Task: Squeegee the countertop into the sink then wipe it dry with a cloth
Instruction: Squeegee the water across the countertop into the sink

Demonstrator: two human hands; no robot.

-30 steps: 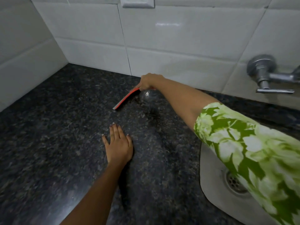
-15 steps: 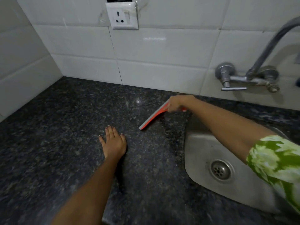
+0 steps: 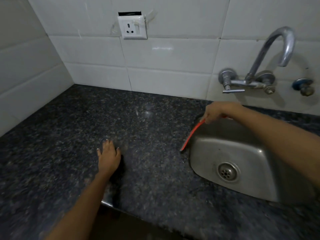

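Observation:
A red squeegee (image 3: 191,135) lies with its blade along the left rim of the steel sink (image 3: 249,186). My right hand (image 3: 219,111) grips the squeegee's handle at the sink's back-left corner. My left hand (image 3: 108,157) rests flat on the dark speckled granite countertop (image 3: 69,135), fingers apart and pointing away from me, well left of the sink. No cloth is in view.
A chrome wall tap (image 3: 270,63) curves over the sink's far side, with a second small valve (image 3: 303,86) to its right. White tiled walls close the back and left. A socket (image 3: 132,27) sits on the back wall. The counter's front edge (image 3: 110,206) runs by my left forearm.
My right hand has swept the squeegee rightwards across the counter, from near the back middle to the sink's left rim. My left hand has stayed flat on the counter.

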